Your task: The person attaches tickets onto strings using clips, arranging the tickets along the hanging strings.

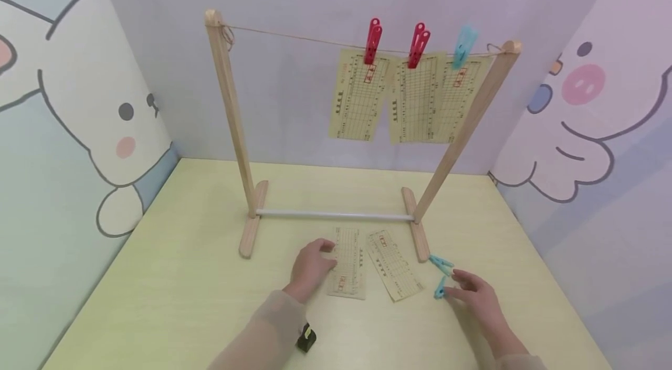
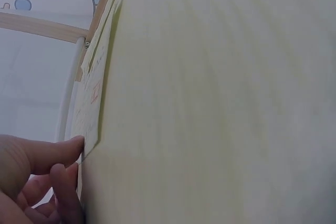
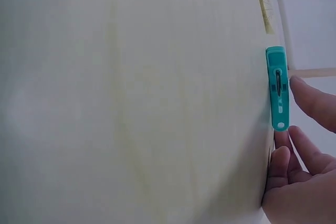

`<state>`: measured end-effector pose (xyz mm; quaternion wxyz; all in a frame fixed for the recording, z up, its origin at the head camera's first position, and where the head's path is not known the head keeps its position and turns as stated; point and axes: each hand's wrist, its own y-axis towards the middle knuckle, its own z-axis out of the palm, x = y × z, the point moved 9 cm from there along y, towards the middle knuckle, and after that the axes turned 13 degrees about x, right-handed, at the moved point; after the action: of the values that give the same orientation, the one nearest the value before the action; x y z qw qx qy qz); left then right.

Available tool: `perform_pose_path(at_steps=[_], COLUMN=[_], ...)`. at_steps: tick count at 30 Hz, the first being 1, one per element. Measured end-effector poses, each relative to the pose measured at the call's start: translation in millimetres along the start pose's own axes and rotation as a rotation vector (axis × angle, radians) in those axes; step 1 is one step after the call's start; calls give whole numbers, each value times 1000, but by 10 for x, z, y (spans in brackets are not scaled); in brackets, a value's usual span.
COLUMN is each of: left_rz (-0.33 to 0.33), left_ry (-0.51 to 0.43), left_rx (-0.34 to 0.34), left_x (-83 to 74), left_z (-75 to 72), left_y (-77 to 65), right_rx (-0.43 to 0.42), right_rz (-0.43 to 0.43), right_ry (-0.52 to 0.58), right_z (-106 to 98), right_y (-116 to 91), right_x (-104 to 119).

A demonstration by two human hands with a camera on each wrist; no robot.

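Observation:
My left hand point(image 1: 311, 269) lies at the left edge of a printed paper slip point(image 1: 347, 262) on the table, thumb and forefinger apart at its border. In the left wrist view the thumb point(image 2: 71, 148) meets the edge of the paper slip point(image 2: 92, 106); the other fingers are loosely bent. On the right, my right hand point(image 1: 480, 298) is beside a blue clothespin point(image 1: 440, 288), its thumb close to it. The right wrist view has this teal-looking clothespin point(image 3: 279, 88) between thumb and fingers, without a clear grip. Another blue clothespin point(image 1: 441, 264) lies just beyond the fingers.
A second paper slip point(image 1: 394, 265) lies slanted between the hands. Behind stands a wooden rack point(image 1: 231, 96) with a string point(image 1: 299, 37). Hanging slips point(image 1: 359, 101) are held by red clothespins point(image 1: 373, 42) and a blue clothespin point(image 1: 464, 48). A small black object point(image 1: 307, 338) sits near the left sleeve.

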<state>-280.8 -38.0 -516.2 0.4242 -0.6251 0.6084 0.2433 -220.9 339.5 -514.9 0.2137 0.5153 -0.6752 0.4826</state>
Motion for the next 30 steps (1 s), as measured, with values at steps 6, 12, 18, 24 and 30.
perform_pose_path(at_steps=[6,12,18,24,30], left_rz=[-16,-10,-6,-34,-30], left_ry=[-13,-20,-24,-37,17], left_rx=[16,32,54,101,126], left_x=[26,8,-4,12,-13], left_z=[-8,-18,-22,-4,14], left_y=[4,7,9,6,-21], right_rx=[13,23,22,43,69], right_rz=[-5,-10,-35,-17,-15], right_ry=[-19,-26,-17,-30,-47], right_z=[22,40,42,46,54], right_y=[20,20,22,37,51], right_x=[-12,-9,16,-21,-57])
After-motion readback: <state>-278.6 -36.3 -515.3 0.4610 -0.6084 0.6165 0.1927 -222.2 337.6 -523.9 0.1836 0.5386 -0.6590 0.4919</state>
